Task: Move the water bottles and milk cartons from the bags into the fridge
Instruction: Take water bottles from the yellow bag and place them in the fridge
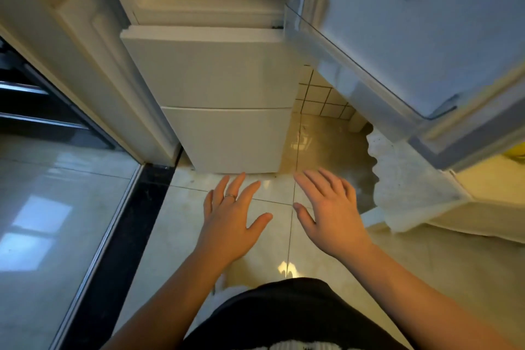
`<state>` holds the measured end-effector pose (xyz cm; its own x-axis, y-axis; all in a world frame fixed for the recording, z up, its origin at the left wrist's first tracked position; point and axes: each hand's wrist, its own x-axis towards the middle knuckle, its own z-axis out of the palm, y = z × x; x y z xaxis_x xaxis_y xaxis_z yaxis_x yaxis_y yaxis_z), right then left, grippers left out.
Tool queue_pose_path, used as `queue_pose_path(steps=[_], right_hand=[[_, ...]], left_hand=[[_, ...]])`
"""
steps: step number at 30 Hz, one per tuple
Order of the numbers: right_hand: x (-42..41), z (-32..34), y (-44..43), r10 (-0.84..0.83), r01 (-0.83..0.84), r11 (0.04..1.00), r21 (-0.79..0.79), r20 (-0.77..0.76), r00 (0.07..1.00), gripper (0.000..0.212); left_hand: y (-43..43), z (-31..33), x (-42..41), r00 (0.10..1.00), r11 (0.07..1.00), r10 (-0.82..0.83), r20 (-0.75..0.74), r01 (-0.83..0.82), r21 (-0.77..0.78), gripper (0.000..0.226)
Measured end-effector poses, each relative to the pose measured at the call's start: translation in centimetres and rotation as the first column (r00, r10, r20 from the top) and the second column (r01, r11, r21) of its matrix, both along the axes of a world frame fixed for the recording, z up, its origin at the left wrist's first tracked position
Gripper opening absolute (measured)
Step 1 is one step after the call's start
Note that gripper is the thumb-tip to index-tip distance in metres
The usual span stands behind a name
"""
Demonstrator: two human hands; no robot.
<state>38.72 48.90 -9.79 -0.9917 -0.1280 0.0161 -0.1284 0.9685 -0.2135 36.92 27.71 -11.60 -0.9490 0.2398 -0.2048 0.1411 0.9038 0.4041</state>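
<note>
A white fridge (224, 88) stands straight ahead. Its upper door (397, 37) is swung open to the right, with a clear door shelf (335, 45) along its inner side. The two lower drawer fronts are closed. My left hand (233, 219), with a ring on one finger, and my right hand (329, 207) both hover palm down over the floor in front of the fridge, fingers spread and holding nothing. No bottle, carton or bag is in view.
A white lace-edged cloth (406, 187) drapes over a pale piece of furniture at the right, below the open door. A white wall or door frame (93, 65) flanks the fridge on the left. A dark threshold strip (113, 250) crosses the glossy tiled floor.
</note>
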Motion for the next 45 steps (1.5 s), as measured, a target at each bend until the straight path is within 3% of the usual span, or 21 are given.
queue_pose_path(steps=[6,19,26,34,45], right_hand=[[10.0,-0.3,10.1,-0.023,0.023,1.000,0.004,0.019,1.000,0.055],[19.3,-0.7,25.7,-0.331,0.331,0.943,-0.046,0.009,0.944,0.056],[17.3,-0.7,34.7,-0.497,0.490,0.865,-0.110,-0.041,0.867,0.052],[11.4,0.1,46.7,-0.592,0.587,0.798,-0.135,0.005,0.806,0.057],[3.5,-0.6,57.3,-0.641,0.616,0.754,-0.228,-0.047,0.766,0.056]], left_hand=[[10.1,-0.1,9.3,0.995,0.995,0.088,0.044,-0.090,0.052,0.070],[27.6,0.4,14.1,0.959,0.962,-0.274,0.071,0.272,0.037,0.066],[38.4,-0.2,10.3,0.904,0.904,-0.420,0.075,0.411,0.116,0.064],[50.9,-0.5,1.7,0.865,0.853,-0.499,0.055,0.479,0.208,0.064],[61.2,0.1,-5.1,0.888,0.875,-0.452,0.079,0.425,0.231,0.057]])
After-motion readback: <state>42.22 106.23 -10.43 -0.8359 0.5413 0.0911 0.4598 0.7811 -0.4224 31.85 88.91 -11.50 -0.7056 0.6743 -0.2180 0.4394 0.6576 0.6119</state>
